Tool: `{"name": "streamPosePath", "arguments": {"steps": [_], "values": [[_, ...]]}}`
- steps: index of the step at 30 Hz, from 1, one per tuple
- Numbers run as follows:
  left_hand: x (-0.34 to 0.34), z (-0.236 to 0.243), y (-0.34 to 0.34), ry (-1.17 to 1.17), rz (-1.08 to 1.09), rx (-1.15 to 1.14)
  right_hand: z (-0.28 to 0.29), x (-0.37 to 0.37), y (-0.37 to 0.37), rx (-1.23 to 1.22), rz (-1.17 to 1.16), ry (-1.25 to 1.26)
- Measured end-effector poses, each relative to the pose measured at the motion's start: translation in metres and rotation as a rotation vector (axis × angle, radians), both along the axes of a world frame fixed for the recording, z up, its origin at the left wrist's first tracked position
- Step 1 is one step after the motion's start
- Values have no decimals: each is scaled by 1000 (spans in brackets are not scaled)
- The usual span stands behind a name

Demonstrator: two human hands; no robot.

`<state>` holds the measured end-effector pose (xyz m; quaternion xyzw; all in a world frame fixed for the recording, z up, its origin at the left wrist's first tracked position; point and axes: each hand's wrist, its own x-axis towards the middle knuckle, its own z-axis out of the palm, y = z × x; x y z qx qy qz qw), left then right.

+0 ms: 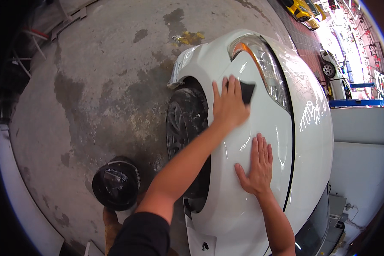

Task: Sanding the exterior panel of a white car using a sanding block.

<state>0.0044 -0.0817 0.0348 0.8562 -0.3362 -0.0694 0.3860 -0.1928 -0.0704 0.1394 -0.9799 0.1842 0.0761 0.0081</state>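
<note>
Smooth, glossy fender point(231, 160), matt dark pad point(248, 91), clear shiny headlight point(272, 74), rough concrete floor point(111, 102), plastic-looking bucket point(103, 195).

No text, number or sign is legible. None can be read on the white car point(264, 119), right of centre.

Two grips point(231, 104) point(259, 173), one dark pad point(248, 91), one bucket point(116, 202) show

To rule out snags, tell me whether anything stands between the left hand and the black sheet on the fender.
Nothing visible does: the left hand lies over part of the black sheet, on the white front fender. The right hand rests flat on the same panel, nearer the person, apart from the sheet.
</note>
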Motion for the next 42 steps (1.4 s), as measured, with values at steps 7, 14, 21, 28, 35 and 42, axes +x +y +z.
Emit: {"name": "streamPosePath", "arguments": {"steps": [7, 14, 21, 28, 35, 42], "values": [[56, -7, -22, 83, 98, 63, -11, 10, 11, -21, 68, -40], [-37, 1, 29, 72, 62, -107, -4, 0, -2, -82, 53, -41], [18, -14, 1, 160, 175, 44, -16, 0, 5, -53, 64, -61], [-41, 3, 47, 227, 215, -161, -11, 3, 8, -61, 59, -50], [-78, 13, 60, 280, 203, -39, -12, -3, -2, -76, 58, -60], [-26, -1, 29, 278, 299, -3, -16, 2, 7, -44, 63, -61]]}}
